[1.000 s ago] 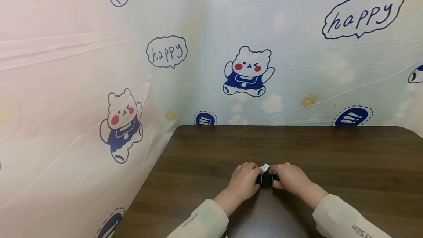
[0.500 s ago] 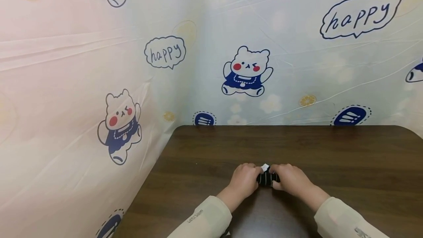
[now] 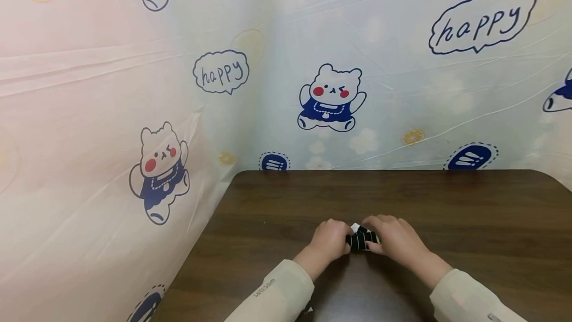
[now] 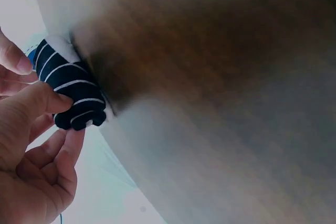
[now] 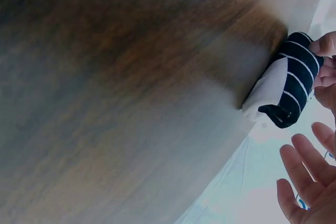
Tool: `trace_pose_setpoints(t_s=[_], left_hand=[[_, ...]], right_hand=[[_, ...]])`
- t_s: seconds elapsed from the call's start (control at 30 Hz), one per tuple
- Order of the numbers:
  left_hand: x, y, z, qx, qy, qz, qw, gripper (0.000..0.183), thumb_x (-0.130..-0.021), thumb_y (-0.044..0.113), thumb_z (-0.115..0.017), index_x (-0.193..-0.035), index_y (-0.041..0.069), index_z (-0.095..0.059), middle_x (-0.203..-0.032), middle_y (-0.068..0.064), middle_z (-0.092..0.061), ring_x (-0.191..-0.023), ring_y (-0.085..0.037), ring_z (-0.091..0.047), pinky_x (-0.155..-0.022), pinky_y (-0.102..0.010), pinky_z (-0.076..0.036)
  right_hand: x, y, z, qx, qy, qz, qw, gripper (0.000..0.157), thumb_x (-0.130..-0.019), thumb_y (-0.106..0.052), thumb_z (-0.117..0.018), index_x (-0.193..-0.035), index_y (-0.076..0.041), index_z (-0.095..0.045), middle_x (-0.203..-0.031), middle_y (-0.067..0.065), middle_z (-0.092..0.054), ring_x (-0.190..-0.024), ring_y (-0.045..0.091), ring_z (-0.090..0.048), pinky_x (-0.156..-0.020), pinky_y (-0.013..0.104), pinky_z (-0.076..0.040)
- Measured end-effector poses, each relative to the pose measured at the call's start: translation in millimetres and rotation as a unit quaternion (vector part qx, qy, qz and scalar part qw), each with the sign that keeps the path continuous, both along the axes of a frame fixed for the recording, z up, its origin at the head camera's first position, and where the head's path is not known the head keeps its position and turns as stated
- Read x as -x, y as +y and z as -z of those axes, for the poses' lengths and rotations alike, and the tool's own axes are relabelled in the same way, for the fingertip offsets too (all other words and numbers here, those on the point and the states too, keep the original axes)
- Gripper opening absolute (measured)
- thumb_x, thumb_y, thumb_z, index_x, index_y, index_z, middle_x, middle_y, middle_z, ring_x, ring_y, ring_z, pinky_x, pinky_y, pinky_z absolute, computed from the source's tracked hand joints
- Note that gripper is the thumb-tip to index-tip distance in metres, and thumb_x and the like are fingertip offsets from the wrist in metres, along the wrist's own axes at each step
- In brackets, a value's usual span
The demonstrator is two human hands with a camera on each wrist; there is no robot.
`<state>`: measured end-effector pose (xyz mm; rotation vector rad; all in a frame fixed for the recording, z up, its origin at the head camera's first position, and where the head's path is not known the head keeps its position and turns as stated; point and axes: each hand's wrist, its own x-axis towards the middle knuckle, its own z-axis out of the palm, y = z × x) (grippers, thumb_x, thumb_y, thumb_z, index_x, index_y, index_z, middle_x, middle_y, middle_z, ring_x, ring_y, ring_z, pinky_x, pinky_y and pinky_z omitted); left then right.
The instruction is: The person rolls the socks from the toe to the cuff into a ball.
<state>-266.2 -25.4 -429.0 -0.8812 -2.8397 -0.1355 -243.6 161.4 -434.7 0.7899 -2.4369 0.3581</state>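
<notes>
A small rolled-up sock, black with thin white stripes and a white patch, lies on the table between the two hands. The left hand pinches its left end, and the left wrist view shows the thumb pressed on the striped sock. The right hand is at the sock's other end. In the right wrist view the fingers of that hand are spread and apart from the sock; its thumb is close to the roll, and contact cannot be told.
The dark wooden table extends behind and to both sides of the hands. A printed cloth curtain hangs behind the table and along its left side. A bit of black-and-white material shows beside the left sleeve.
The right hand's fingers have loosened and lifted a little from the sock. The roll has tilted slightly, while the left hand keeps its grip. The head view has shifted slightly.
</notes>
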Motion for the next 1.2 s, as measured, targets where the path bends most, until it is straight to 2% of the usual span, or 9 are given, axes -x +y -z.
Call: trace_pose_setpoints(t_s=[0.13, 0.27, 0.43, 0.63, 0.77, 0.93, 1.03, 1.2], left_hand=[[1.0, 2, -5.2, -0.007, -0.033, -0.015, 0.9993, 0.028, -0.071, 0.016, -0.078, -0.099, 0.02, -0.076, -0.094, 0.008, -0.07, -0.082, -0.014, -0.065, -0.067, -0.025, -0.05], [3.3, 3, -6.8, -0.008, -0.049, -0.027, 0.9984, 0.029, -0.07, 0.017, -0.078, -0.099, 0.021, -0.076, -0.094, 0.007, -0.07, -0.08, -0.015, -0.064, -0.065, -0.026, -0.049], [6.6, 3, -7.1, -0.01, -0.059, -0.028, 0.9978, 0.029, -0.069, 0.018, -0.079, -0.097, 0.021, -0.076, -0.092, 0.006, -0.07, -0.076, -0.015, -0.063, -0.062, -0.025, -0.048], [7.4, 2, -8.5, -0.021, -0.062, -0.026, 0.9975, 0.028, -0.068, 0.017, -0.079, -0.095, 0.021, -0.076, -0.09, 0.006, -0.07, -0.073, -0.014, -0.061, -0.061, -0.025, -0.047], [6.9, 2, -7.9, -0.026, -0.057, -0.024, 0.9977, 0.028, -0.067, 0.017, -0.079, -0.094, 0.021, -0.076, -0.087, 0.006, -0.069, -0.071, -0.015, -0.06, -0.059, -0.026, -0.046], [4.0, 0, -6.6, -0.044, -0.071, -0.026, 0.9962, 0.027, -0.069, 0.016, -0.078, -0.096, 0.018, -0.074, -0.084, 0.004, -0.068, -0.068, -0.015, -0.058, -0.057, -0.026, -0.044], [1.1, -2, -3.9, -0.045, -0.062, -0.022, 0.9968, 0.03, -0.069, 0.017, -0.078, -0.099, 0.018, -0.072, -0.085, 0.003, -0.066, -0.071, -0.013, -0.058, -0.06, -0.026, -0.045], [-5.3, -5, 3.7, -0.029, -0.002, -0.005, 0.9996, 0.041, -0.068, 0.02, -0.079, -0.108, 0.017, -0.069, -0.092, 0.001, -0.064, -0.084, -0.013, -0.059, -0.071, -0.027, -0.047]], right_hand=[[-1.5, -1, -1.1, -0.002, 0.01, -0.003, 1.0, 0.04, -0.066, -0.023, -0.085, -0.098, -0.009, -0.067, -0.09, 0.002, -0.067, -0.077, 0.02, -0.065, -0.061, 0.037, -0.05], [-2.3, -2, -1.1, -0.005, 0.007, -0.001, 1.0, 0.041, -0.065, -0.023, -0.085, -0.099, -0.008, -0.067, -0.091, 0.003, -0.068, -0.078, 0.021, -0.065, -0.063, 0.039, -0.051], [-2.1, -3, 1.6, -0.004, 0.0, -0.001, 1.0, 0.042, -0.063, -0.022, -0.085, -0.098, -0.008, -0.067, -0.09, 0.005, -0.067, -0.076, 0.024, -0.064, -0.062, 0.04, -0.05], [-0.7, -3, 8.0, -0.025, -0.036, 0.009, 0.999, 0.041, -0.061, -0.02, -0.084, -0.096, -0.008, -0.066, -0.085, 0.004, -0.065, -0.074, 0.023, -0.062, -0.062, 0.041, -0.049], [0.2, -3, 10.3, -0.036, -0.049, 0.005, 0.998, 0.038, -0.061, -0.017, -0.082, -0.093, -0.008, -0.064, -0.083, 0.002, -0.064, -0.072, 0.022, -0.062, -0.061, 0.04, -0.048], [2.4, -3, 10.6, -0.034, -0.063, -0.003, 0.997, 0.033, -0.062, -0.014, -0.079, -0.091, -0.009, -0.062, -0.077, 0.0, -0.062, -0.064, 0.019, -0.059, -0.055, 0.037, -0.046], [3.7, -4, 10.1, -0.039, -0.078, 0.0, 0.996, 0.031, -0.063, -0.013, -0.078, -0.089, -0.01, -0.062, -0.074, -0.002, -0.061, -0.061, 0.018, -0.057, -0.052, 0.036, -0.045], [4.6, -6, 7.0, -0.037, -0.127, 0.015, 0.991, 0.027, -0.064, -0.012, -0.075, -0.087, -0.01, -0.062, -0.074, 0.0, -0.062, -0.06, 0.017, -0.056, -0.05, 0.035, -0.044]])
